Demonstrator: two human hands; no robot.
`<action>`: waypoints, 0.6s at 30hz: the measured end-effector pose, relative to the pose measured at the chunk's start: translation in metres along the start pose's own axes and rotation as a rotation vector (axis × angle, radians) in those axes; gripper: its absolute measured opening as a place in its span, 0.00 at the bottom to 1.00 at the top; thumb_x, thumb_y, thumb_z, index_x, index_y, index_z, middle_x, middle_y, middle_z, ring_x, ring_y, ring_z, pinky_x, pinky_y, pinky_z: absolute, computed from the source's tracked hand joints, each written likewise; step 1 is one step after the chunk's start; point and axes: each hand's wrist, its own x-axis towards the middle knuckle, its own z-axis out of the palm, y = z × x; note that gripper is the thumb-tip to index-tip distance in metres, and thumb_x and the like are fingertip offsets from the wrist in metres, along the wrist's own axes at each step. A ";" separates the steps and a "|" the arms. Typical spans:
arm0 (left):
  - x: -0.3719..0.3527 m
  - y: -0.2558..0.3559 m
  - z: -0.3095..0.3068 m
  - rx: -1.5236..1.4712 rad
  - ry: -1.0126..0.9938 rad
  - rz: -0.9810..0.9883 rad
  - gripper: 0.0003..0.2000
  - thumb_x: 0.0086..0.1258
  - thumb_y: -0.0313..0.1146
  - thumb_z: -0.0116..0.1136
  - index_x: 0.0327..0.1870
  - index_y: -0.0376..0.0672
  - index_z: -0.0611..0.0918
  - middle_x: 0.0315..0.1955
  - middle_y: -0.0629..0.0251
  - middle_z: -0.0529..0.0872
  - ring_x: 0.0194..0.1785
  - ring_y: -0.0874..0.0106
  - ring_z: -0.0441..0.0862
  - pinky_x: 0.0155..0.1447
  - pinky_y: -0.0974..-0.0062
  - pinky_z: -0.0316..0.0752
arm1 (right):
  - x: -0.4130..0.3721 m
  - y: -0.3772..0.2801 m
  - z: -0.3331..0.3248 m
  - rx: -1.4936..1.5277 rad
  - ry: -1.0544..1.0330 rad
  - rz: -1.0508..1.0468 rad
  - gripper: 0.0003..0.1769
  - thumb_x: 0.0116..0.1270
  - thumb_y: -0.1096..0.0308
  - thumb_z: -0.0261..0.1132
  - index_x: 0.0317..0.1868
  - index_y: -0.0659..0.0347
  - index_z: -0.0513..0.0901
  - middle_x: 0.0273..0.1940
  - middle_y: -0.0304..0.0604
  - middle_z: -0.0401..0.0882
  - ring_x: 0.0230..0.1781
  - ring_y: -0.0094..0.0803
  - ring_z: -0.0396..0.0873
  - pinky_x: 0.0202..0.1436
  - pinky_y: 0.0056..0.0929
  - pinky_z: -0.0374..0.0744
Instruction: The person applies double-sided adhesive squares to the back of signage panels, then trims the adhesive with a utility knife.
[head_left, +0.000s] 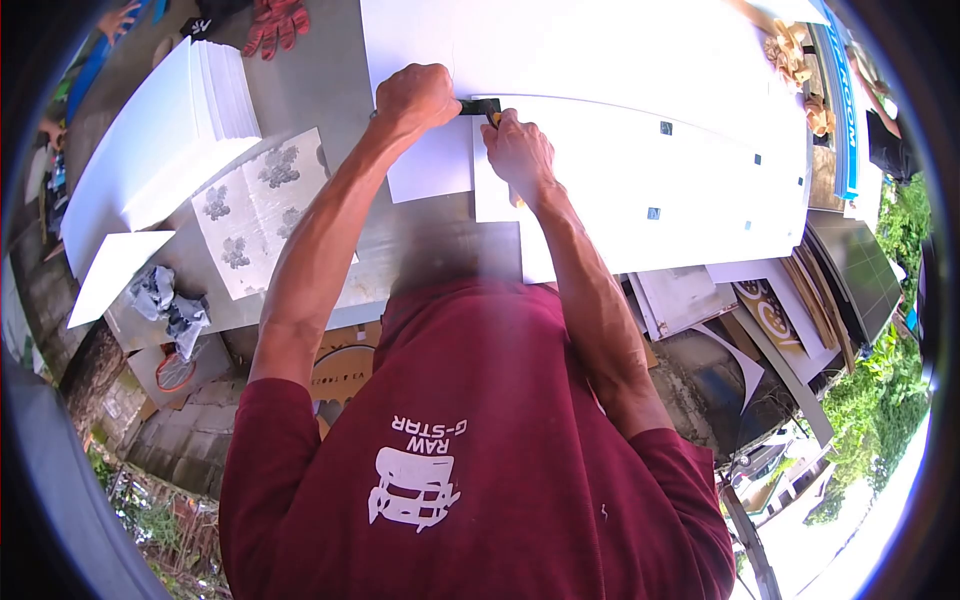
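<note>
A short black strip [480, 106], apparently tape, spans the gap between my two hands. Its left end is pinched in my left hand [415, 97], which is closed over the white sheet. My right hand [520, 152] is closed around a slim yellow-and-black cutter [494, 118], mostly hidden by the fingers, with its tip at the strip's right end. Below the hands lies a white board [600, 180] with several small dark squares [653, 213] stuck on it. Another white sheet [430, 165] extends under the left forearm side.
Left on the grey table [440, 255] stand a stack of white sheets [160, 140], a patterned sheet [262, 210] and crumpled plastic [168, 308]. A red glove [275, 27] lies at the top. Brown crumpled paper [790, 55] and leaning panels [780, 315] are right. Another person's hand [117, 20] shows top left.
</note>
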 end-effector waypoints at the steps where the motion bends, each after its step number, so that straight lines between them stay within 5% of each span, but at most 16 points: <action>1: 0.001 -0.001 0.000 -0.003 -0.002 0.003 0.07 0.59 0.33 0.64 0.35 0.44 0.89 0.32 0.55 0.91 0.38 0.56 0.90 0.42 0.59 0.83 | 0.001 0.000 0.001 0.005 0.002 0.001 0.20 0.76 0.55 0.55 0.44 0.67 0.77 0.29 0.60 0.85 0.31 0.58 0.86 0.40 0.53 0.81; 12: 0.009 -0.006 0.012 0.024 0.054 0.000 0.07 0.60 0.35 0.62 0.35 0.46 0.90 0.32 0.56 0.91 0.39 0.56 0.89 0.43 0.60 0.83 | -0.013 -0.011 -0.013 -0.034 -0.094 -0.018 0.17 0.70 0.62 0.60 0.43 0.71 0.79 0.35 0.63 0.86 0.40 0.59 0.86 0.46 0.53 0.82; 17: 0.005 -0.007 0.015 0.044 0.035 -0.062 0.08 0.59 0.38 0.65 0.36 0.52 0.92 0.32 0.62 0.92 0.40 0.61 0.89 0.46 0.63 0.83 | -0.036 -0.010 -0.038 -0.013 -0.442 0.051 0.21 0.69 0.59 0.60 0.44 0.73 0.82 0.38 0.66 0.85 0.43 0.61 0.85 0.50 0.52 0.81; 18: 0.002 -0.008 0.013 0.052 -0.001 -0.063 0.08 0.58 0.38 0.65 0.36 0.51 0.92 0.32 0.62 0.92 0.40 0.61 0.89 0.46 0.63 0.83 | -0.040 -0.007 -0.036 0.026 -0.366 0.072 0.21 0.69 0.58 0.60 0.44 0.73 0.82 0.38 0.66 0.85 0.43 0.61 0.85 0.50 0.53 0.81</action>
